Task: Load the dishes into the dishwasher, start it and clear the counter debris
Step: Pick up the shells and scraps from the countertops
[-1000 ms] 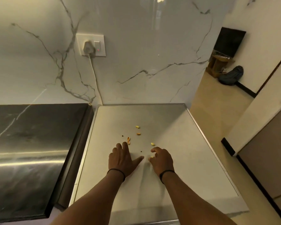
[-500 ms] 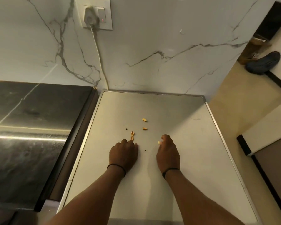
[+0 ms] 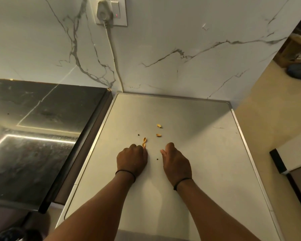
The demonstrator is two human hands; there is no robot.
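debris (image 3: pixel 144 142), small orange-yellow curled bits and dark specks, between loosely curled left hand (image 3: pixel 132 160) and right hand (image 3: pixel 176 162).

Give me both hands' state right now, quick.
Left hand: fingers curled, touching an orange shell piece; a grip cannot be told.
Right hand: fingers curled under; whether it holds anything cannot be told.

Curled fingertips (image 3: pixel 164 152) hidden, perhaps pinching.

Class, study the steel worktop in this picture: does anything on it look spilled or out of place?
Yes. Small orange shell-like scraps and dark specks lie scattered mid-worktop, loose debris on bare steel. The left hand and right hand rest beside them, fingers curled.
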